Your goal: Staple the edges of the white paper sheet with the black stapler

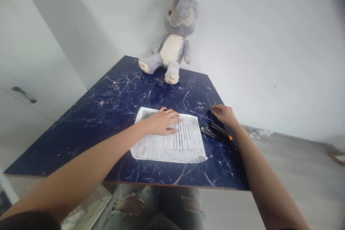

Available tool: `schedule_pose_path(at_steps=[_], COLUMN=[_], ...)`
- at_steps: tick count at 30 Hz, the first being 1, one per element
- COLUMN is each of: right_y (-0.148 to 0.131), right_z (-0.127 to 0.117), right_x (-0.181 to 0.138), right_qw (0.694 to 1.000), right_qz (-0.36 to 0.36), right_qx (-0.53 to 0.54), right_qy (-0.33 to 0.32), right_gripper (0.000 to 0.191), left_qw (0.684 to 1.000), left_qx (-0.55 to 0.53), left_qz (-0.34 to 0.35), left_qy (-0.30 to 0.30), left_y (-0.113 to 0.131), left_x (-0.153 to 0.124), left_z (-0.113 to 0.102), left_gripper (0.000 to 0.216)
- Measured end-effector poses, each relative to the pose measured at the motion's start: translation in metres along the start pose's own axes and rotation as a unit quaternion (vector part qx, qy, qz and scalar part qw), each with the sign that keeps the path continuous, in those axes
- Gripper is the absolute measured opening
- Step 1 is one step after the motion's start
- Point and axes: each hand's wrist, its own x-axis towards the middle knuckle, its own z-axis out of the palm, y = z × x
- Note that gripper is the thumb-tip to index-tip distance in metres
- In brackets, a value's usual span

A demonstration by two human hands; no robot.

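Note:
My left hand lies flat, fingers stretched out, on a printed sheet of paper in the middle of a dark blue marbled table. Over at the table's right edge, my right hand rests with fingers curled just above a black stapler with an orange end. Whether the fingers grip the stapler or only touch it is unclear.
A grey and cream plush rabbit sits at the table's far edge against the white wall. A white cabinet with a dark handle stands on the left. My knees in torn jeans show under the near edge.

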Motion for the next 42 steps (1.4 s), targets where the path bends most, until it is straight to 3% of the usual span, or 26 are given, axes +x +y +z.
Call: schedule_pose_path(at_steps=[5,11,17,20,23,26,29,34,38,40,42], right_y=[0.007,-0.006,-0.023,-0.036,-0.051,-0.062,-0.066,-0.065,-0.052,-0.042,-0.032], right_z=[0.01,0.016,-0.021,-0.05,-0.063,-0.056,-0.04,-0.032,-0.043,-0.045,-0.042], right_x=[-0.004,-0.005,0.005,-0.02,-0.069,-0.111,-0.126,-0.114,-0.101,-0.087,-0.066], right_qw=[0.999,0.987,0.986,0.981,0.966,0.958,0.97,0.985,0.965,0.961,0.971], right_qz=[0.036,0.101,0.11,0.121,0.1,0.084,0.074,0.037,-0.003,0.037,0.077], right_qx=[0.022,0.117,0.127,0.154,0.234,0.248,0.208,0.15,0.231,0.262,0.226], right_qy=[0.004,0.034,0.008,0.006,-0.052,-0.118,-0.1,-0.077,-0.127,-0.085,-0.025], right_gripper=[0.032,0.037,0.045,0.051,0.053,0.055,0.06,0.054,0.055,0.049,0.041], left_qw=[1.0,0.999,0.995,0.994,0.994,0.994,0.995,0.995,0.996,0.996,0.996], left_qx=[0.013,-0.032,-0.086,-0.095,-0.089,-0.082,-0.083,-0.087,-0.083,-0.08,-0.08], left_qz=[0.016,0.009,-0.002,-0.014,-0.008,-0.003,-0.009,-0.01,-0.011,-0.011,-0.013], left_qy=[0.015,0.034,0.048,0.06,0.07,0.071,0.057,0.04,0.036,0.033,0.028], left_y=[0.004,0.0,-0.003,-0.006,-0.009,-0.009,-0.008,-0.007,-0.007,-0.006,-0.006], left_x=[-0.001,-0.002,-0.002,-0.001,0.001,0.002,0.002,0.002,0.003,0.003,0.004], left_z=[-0.001,0.001,-0.001,0.001,0.005,0.005,0.002,-0.002,-0.002,-0.003,-0.003], left_gripper=[0.047,0.043,0.033,0.028,0.027,0.028,0.029,0.034,0.033,0.033,0.033])
